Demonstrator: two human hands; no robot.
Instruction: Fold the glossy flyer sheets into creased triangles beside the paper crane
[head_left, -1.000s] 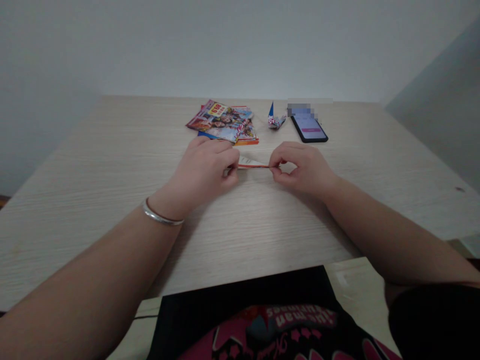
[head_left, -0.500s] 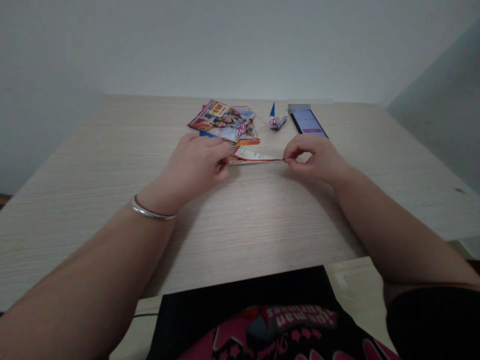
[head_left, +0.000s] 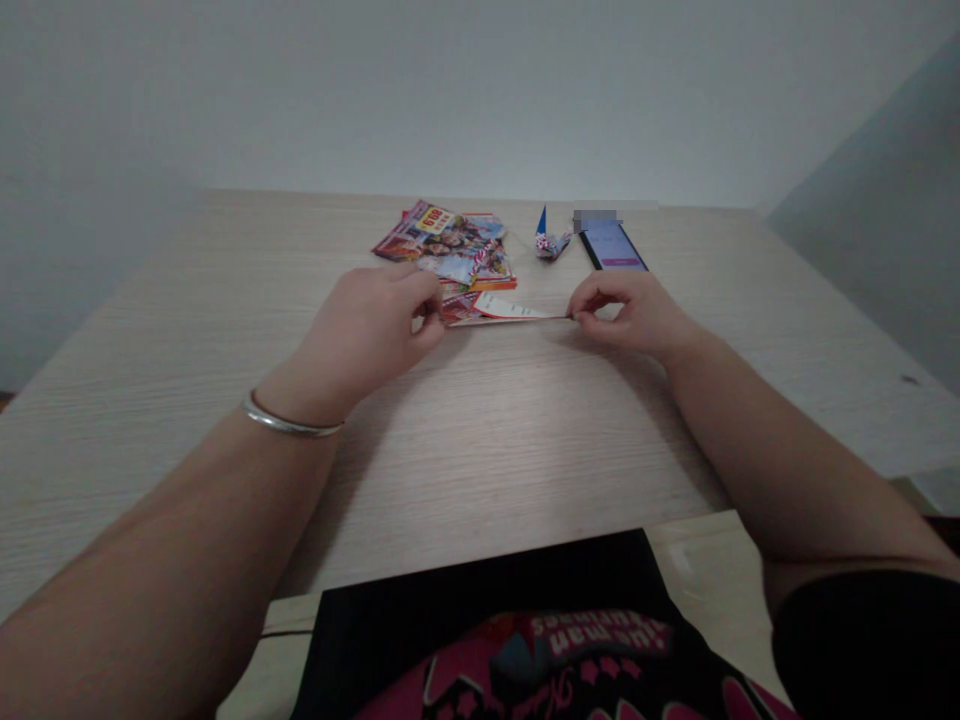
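Pale wood-grain bench (head_left: 510,430): we see left hand (head_left: 375,320) and right hand (head_left: 634,315) pinching opposite ends of red-edged white printed paper (head_left: 510,308), partly folded, flap not yet flat.

The left end of the folded paper (head_left: 514,310) is hidden in the fingers of the left hand (head_left: 375,320), and its right tip is covered by the right hand (head_left: 637,312). The small print on it cannot be read. The right hand also hides the near end of the phone (head_left: 611,245), while grey blocks cover its far end. In the stack (head_left: 450,245), the lower sheets are mostly concealed by the top one. The shirt (head_left: 480,570) is cut by the bottom edge, the right sleeve (head_left: 862,640) by the right edge also.
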